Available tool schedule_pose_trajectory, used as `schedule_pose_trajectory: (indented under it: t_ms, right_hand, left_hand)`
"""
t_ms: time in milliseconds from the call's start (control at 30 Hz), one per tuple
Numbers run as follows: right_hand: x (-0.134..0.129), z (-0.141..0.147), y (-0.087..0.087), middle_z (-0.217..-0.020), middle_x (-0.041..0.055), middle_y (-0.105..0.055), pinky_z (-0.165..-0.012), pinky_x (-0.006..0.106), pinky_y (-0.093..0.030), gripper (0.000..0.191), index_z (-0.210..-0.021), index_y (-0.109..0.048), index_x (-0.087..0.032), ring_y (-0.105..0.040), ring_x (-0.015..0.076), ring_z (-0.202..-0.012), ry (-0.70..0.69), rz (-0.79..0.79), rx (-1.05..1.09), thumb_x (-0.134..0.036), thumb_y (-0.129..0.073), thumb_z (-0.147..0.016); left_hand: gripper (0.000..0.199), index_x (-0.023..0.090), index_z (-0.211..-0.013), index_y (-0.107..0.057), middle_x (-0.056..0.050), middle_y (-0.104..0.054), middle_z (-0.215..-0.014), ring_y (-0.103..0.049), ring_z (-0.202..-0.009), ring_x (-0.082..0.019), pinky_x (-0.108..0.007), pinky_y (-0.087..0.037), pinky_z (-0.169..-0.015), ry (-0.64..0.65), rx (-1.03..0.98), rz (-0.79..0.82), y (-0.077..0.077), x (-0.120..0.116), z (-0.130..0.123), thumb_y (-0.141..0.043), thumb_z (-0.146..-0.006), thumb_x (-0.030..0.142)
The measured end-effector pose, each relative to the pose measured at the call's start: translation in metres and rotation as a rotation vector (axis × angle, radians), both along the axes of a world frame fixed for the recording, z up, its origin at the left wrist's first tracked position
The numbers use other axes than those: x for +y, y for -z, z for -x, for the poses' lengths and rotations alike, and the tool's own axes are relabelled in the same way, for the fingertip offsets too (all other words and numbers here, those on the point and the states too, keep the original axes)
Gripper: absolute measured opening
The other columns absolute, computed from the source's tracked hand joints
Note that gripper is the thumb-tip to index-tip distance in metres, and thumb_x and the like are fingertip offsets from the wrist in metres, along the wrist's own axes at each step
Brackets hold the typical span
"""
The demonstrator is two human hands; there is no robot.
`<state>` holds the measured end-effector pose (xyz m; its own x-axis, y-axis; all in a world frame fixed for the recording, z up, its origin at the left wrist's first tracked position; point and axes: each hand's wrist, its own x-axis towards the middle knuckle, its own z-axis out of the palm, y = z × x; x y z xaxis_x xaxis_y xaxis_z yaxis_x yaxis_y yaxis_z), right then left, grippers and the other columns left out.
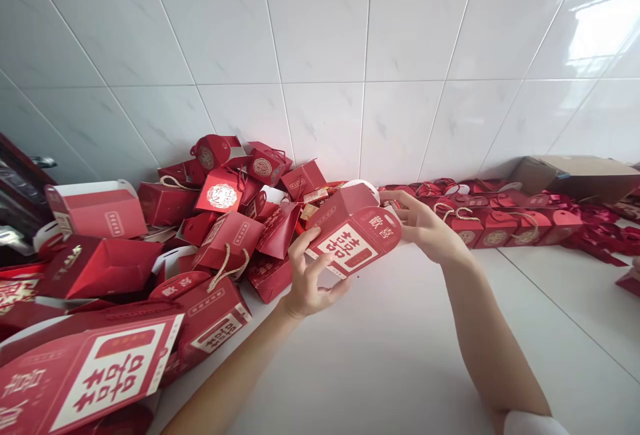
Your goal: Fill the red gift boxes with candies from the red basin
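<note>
A red gift box (350, 245) with a white double-happiness panel is held tilted above the white surface (370, 355). My left hand (313, 281) grips its lower left end, thumb and fingers on either side. At the box's upper right, beside the rounded top flap with a slot, is my right hand (425, 225). Its fingers are bent behind the flap edge, partly hidden, so the exact contact is unclear. A pale inner flap (364, 187) stands up at the back of the box.
A heap of red gift boxes (225, 241) fills the left side. Along the wall (320, 41), a row of boxes with rope handles (495, 228) runs right toward a cardboard box (575, 175). Dark red ribbons (595, 238) lie there. Another person's hand (636, 268) shows at the right edge.
</note>
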<state>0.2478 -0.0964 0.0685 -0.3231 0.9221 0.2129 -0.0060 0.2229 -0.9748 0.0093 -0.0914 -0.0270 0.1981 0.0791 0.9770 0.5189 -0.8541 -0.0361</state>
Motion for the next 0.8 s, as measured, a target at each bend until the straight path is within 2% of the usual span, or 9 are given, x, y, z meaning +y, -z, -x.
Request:
schedule_pose_trajectory:
  t_ms: [100, 200, 267, 367, 467, 500, 567, 667, 800]
  right_hand:
    - [-0.005, -0.003, -0.001, -0.094, 0.0054, -0.072, -0.064, 0.032, -0.056, 0.064, -0.134, -0.049, -0.024, -0.070, 0.0228, -0.081, 0.041, -0.053, -0.038, -0.032, -0.076, -0.076]
    - [-0.014, -0.002, -0.002, -0.092, 0.0031, -0.069, -0.057, 0.027, -0.050, 0.055, -0.130, -0.050, -0.026, -0.066, 0.0195, -0.075, 0.089, -0.124, -0.225, -0.023, -0.069, -0.078]
    - [-0.020, 0.003, -0.001, -0.080, -0.0021, -0.062, -0.052, 0.023, -0.041, 0.043, -0.118, -0.055, -0.026, -0.056, 0.0133, -0.061, 0.115, -0.186, -0.432, -0.016, -0.063, -0.078]
    - [-0.024, 0.016, 0.004, -0.065, -0.0070, -0.048, -0.049, 0.022, -0.030, 0.027, -0.097, -0.057, -0.022, -0.040, 0.0092, -0.052, 0.074, -0.246, -0.707, -0.007, -0.056, -0.076]
    - [-0.018, 0.031, 0.014, -0.065, -0.0044, -0.052, -0.051, 0.022, -0.029, 0.019, -0.080, -0.057, -0.019, -0.041, 0.0094, -0.056, -0.061, -0.221, -0.824, -0.001, -0.052, -0.076]
    - [-0.014, 0.035, 0.018, -0.067, -0.0032, -0.055, -0.052, 0.022, -0.029, 0.019, -0.077, -0.057, -0.018, -0.043, 0.0094, -0.057, -0.101, -0.208, -0.836, 0.000, -0.052, -0.076]
    - [-0.005, 0.040, 0.026, -0.071, -0.0015, -0.060, -0.055, 0.022, -0.031, 0.019, -0.074, -0.059, -0.017, -0.045, 0.0096, -0.060, -0.148, -0.190, -0.841, 0.002, -0.053, -0.075]
    - [0.008, 0.042, 0.036, -0.077, 0.0003, -0.064, -0.059, 0.022, -0.035, 0.019, -0.074, -0.062, -0.016, -0.049, 0.0108, -0.065, -0.154, -0.184, -0.825, 0.002, -0.055, -0.074]
    - [0.017, 0.040, 0.039, -0.080, 0.0014, -0.066, -0.059, 0.022, -0.035, 0.018, -0.074, -0.064, -0.017, -0.054, 0.0128, -0.070, -0.144, -0.137, -0.864, 0.000, -0.058, -0.074]
  left_hand:
    - [0.061, 0.028, -0.136, -0.045, -0.015, -0.046, -0.141, -0.056, -0.123, -0.034, -0.052, -0.055, -0.094, 0.127, -0.035, 0.093, -0.006, -0.007, 0.003, -0.066, -0.082, 0.045]
    - [0.037, 0.028, -0.128, -0.057, -0.012, -0.049, -0.141, -0.058, -0.118, -0.030, -0.052, -0.053, -0.098, 0.140, -0.125, 0.196, -0.023, -0.016, 0.007, -0.050, -0.093, 0.042]
    - [0.026, 0.026, -0.110, -0.069, -0.009, -0.052, -0.138, -0.058, -0.118, -0.028, -0.049, -0.050, -0.103, 0.128, -0.140, 0.299, -0.037, -0.023, 0.008, -0.047, -0.097, 0.035]
    - [0.027, 0.022, -0.086, -0.076, -0.008, -0.058, -0.131, -0.059, -0.119, -0.025, -0.041, -0.050, -0.105, 0.120, -0.042, 0.550, -0.053, -0.031, 0.007, -0.053, -0.097, 0.030]
    - [0.030, 0.021, -0.073, -0.076, -0.009, -0.063, -0.128, -0.061, -0.121, -0.027, -0.041, -0.050, -0.105, 0.063, 0.129, 0.817, -0.055, -0.031, 0.006, -0.058, -0.094, 0.033]
    - [0.027, 0.021, -0.075, -0.076, -0.009, -0.063, -0.130, -0.061, -0.122, -0.028, -0.042, -0.049, -0.106, 0.038, 0.190, 0.902, -0.053, -0.029, 0.007, -0.059, -0.092, 0.033]
    - [0.020, 0.024, -0.092, -0.079, -0.010, -0.062, -0.134, -0.061, -0.124, -0.030, -0.043, -0.048, -0.106, 0.004, 0.307, 1.074, -0.049, -0.024, 0.011, -0.062, -0.089, 0.032]
    - [0.042, 0.027, -0.125, -0.071, -0.009, -0.063, -0.138, -0.062, -0.124, -0.029, -0.039, -0.050, -0.104, 0.001, 0.412, 1.303, -0.048, -0.016, 0.023, -0.066, -0.084, 0.033]
    - [0.064, 0.027, -0.140, -0.061, -0.008, -0.062, -0.142, -0.062, -0.124, -0.031, -0.035, -0.052, -0.097, -0.035, 0.455, 1.472, -0.053, -0.008, 0.039, -0.071, -0.077, 0.039]
